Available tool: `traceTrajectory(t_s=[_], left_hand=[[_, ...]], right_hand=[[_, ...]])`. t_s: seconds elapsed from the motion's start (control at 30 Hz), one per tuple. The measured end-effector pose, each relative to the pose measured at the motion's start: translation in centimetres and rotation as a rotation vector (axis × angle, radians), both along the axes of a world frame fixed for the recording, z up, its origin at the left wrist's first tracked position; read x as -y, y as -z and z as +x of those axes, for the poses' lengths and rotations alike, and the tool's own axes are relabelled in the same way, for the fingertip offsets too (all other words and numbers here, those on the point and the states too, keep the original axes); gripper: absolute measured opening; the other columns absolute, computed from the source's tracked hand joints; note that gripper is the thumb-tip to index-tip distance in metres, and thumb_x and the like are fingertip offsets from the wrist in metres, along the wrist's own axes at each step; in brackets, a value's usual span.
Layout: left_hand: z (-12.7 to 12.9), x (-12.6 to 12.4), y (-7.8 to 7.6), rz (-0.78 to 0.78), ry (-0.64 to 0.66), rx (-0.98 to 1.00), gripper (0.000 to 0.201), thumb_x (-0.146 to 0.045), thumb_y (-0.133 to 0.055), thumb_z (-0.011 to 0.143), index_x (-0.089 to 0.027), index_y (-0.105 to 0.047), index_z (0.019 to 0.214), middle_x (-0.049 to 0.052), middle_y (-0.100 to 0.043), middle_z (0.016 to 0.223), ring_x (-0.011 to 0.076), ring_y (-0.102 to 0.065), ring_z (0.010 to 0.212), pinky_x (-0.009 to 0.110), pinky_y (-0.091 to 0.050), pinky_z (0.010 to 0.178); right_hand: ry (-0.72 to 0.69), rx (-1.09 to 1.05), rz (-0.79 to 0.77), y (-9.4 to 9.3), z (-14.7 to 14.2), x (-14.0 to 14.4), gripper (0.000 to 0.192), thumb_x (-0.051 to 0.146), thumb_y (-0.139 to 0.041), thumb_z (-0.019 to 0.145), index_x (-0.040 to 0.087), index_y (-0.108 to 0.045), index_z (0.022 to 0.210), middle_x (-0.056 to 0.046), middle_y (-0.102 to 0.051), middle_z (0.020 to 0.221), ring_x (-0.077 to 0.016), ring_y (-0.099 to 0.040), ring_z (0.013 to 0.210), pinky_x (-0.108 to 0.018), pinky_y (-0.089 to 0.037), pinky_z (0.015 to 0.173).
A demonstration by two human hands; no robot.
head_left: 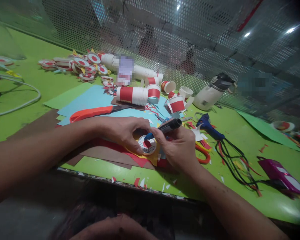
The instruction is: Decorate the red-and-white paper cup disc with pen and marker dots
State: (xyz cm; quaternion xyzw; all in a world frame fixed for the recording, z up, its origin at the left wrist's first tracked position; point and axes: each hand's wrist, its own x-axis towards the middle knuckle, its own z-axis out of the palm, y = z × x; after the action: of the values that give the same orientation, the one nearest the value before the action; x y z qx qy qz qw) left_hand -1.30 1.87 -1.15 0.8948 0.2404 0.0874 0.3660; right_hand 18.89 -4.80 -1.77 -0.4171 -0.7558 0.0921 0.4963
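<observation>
My right hand point(181, 145) is closed around a marker point(171, 125) with a black end and a blue front part. The marker's tip points down at a small white paper disc point(152, 150) with a red centre and dark dots. On the disc's left side, my left hand point(126, 131) grips its edge between thumb and fingers. Yellow paper point(153, 160) and red paper point(140, 160) lie beneath the disc. Close by my right hand are scissors point(203, 155) with orange and yellow handles, partly hidden by the hand.
Large orange-handled scissors point(90, 113) rest on blue paper point(77, 100). Behind are stacked paper cups point(132, 95), cut cups point(177, 104), several finished-looking discs point(81, 62) and a bottle point(206, 95). At right lie a blue glue gun point(210, 126), cables and a purple device point(281, 175).
</observation>
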Motion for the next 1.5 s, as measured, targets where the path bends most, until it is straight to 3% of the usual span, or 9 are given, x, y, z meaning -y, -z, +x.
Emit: traceTrajectory(t_s=[0.2, 0.5, 0.83, 1.5], left_hand=[[0.0, 0.0, 0.1, 0.003, 0.034, 0.029, 0.033, -0.040, -0.075, 0.079, -0.022, -0.065, 0.105, 0.000, -0.061, 0.100, 0.0180, -0.057, 0.094, 0.025, -0.043, 0.079], [-0.1, 0.3, -0.4, -0.004, -0.052, -0.079, 0.055, -0.048, -0.078, 0.074, -0.019, -0.061, 0.118, 0.004, -0.060, 0.110, 0.0199, -0.054, 0.096, 0.028, -0.042, 0.080], [0.0, 0.2, -0.3, 0.001, -0.010, -0.009, 0.045, -0.043, -0.078, 0.076, -0.019, -0.063, 0.111, 0.002, -0.058, 0.105, 0.0196, -0.053, 0.096, 0.028, -0.042, 0.081], [-0.1, 0.0, -0.1, 0.009, 0.004, -0.009, 0.050, -0.043, -0.078, 0.078, -0.018, -0.063, 0.118, 0.004, -0.059, 0.108, 0.0201, -0.055, 0.097, 0.028, -0.043, 0.081]], right_hand=[[0.018, 0.051, 0.123, 0.2, -0.4, -0.2, 0.027, 0.029, -0.074, 0.088, 0.019, -0.060, 0.066, 0.005, -0.060, 0.054, -0.0088, -0.049, 0.046, -0.023, -0.042, 0.049], [0.164, -0.209, 0.040, -0.9, 0.5, 0.7, 0.028, 0.033, -0.077, 0.085, 0.020, -0.063, 0.064, 0.004, -0.062, 0.054, -0.0106, -0.052, 0.047, -0.025, -0.045, 0.049], [0.067, -0.112, -0.110, -1.3, 0.2, 0.9, 0.019, 0.028, -0.069, 0.086, 0.020, -0.067, 0.069, 0.005, -0.064, 0.054, -0.0109, -0.058, 0.045, -0.023, -0.050, 0.047], [0.027, -0.071, -0.129, -0.7, 0.4, 0.7, 0.018, 0.029, -0.069, 0.089, 0.020, -0.068, 0.073, 0.004, -0.067, 0.058, -0.0111, -0.059, 0.048, -0.024, -0.051, 0.052]])
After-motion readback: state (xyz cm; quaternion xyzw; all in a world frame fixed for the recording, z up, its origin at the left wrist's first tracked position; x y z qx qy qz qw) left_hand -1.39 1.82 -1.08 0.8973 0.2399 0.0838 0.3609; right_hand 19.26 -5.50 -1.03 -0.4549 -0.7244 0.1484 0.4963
